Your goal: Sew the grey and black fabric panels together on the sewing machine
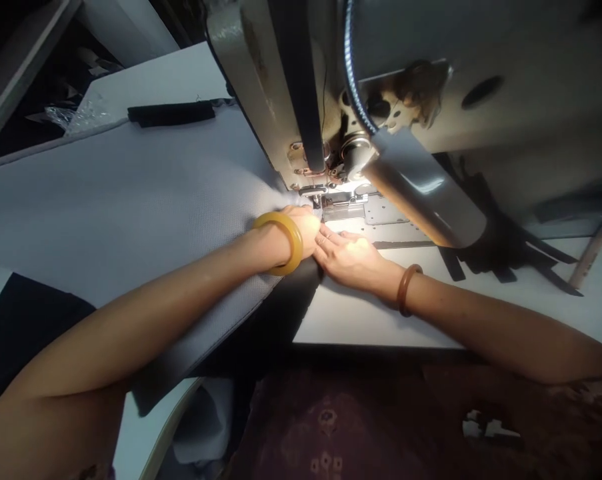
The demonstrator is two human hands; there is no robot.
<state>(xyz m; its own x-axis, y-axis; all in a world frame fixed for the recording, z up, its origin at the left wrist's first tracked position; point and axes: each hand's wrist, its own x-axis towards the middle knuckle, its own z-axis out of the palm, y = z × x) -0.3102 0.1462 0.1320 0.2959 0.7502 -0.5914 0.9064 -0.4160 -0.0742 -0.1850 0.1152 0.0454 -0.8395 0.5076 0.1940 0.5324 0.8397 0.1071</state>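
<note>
Left arm (135,323) cropped; left hand (305,230) on fabric (181,193), right hand (348,257) beside; fingers (331,237) partly hidden, grip unclear.

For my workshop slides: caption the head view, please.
Left hand on grey fabric, right hand alongside, at a sewing machine with lamp lit.

L grip (303,230): fingertips hidden beyond its own knuckles; hold on gray cloth (171,187) unclear. Cloth's cut off at L frame edge, hides much of L side of counter (371,317). Sewing mach. (541,127) cut off top & R. Dark bundle (501,250), twd counter's R end, partly behind lamp (425,190), too blurry to ID.
</note>
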